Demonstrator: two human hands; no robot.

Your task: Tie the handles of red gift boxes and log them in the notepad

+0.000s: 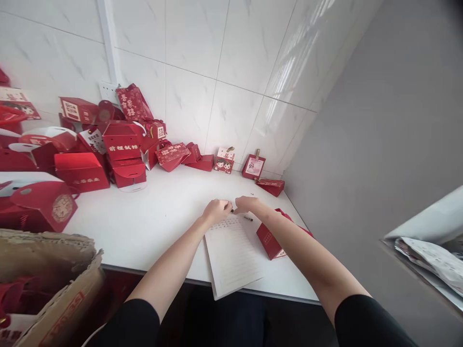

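Close together over the top of a lined notebook [235, 262] are both my hands. My left hand [217, 211] is closed, fingers curled, with a small dark bit at its fingertips that I cannot make out. My right hand [245, 204] bends down in a pinch at one end of a slim pen [248, 219], whose clear barrel and black end show below the fingers. Handwriting fills the notebook's upper lines; its lower lines look blank. Beside my right forearm, and partly covered by it, sits a red gift box [269, 241].
Red gift boxes [83, 171] are heaped on the left of the white table [162, 207]. A box with cartoon figures [224, 160] and a pink-labelled box [253, 166] stand by the tiled wall. A torn cardboard carton [68, 308] is front left; papers [430, 262] lie on the right.
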